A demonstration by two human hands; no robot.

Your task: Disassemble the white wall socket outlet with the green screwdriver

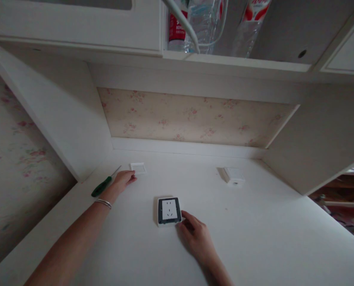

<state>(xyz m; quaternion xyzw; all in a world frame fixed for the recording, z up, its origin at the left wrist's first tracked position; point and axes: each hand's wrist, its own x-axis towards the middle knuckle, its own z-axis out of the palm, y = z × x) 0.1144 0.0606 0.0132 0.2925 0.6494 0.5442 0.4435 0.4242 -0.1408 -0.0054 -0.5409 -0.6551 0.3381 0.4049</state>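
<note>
A white wall socket with a dark rim lies face up on the white desk. My right hand rests on the desk at its lower right corner, fingertips touching the socket's edge, fingers curled but holding nothing. My left hand, a bracelet on its wrist, reaches forward with fingers stretched toward a thin white square frame and touches its near edge. A green-handled screwdriver lies just left of that hand.
A small white box-like part sits at the back right of the desk. White side panels close the desk in on both sides, with floral wallpaper behind. A shelf above holds plastic bottles and a white cable.
</note>
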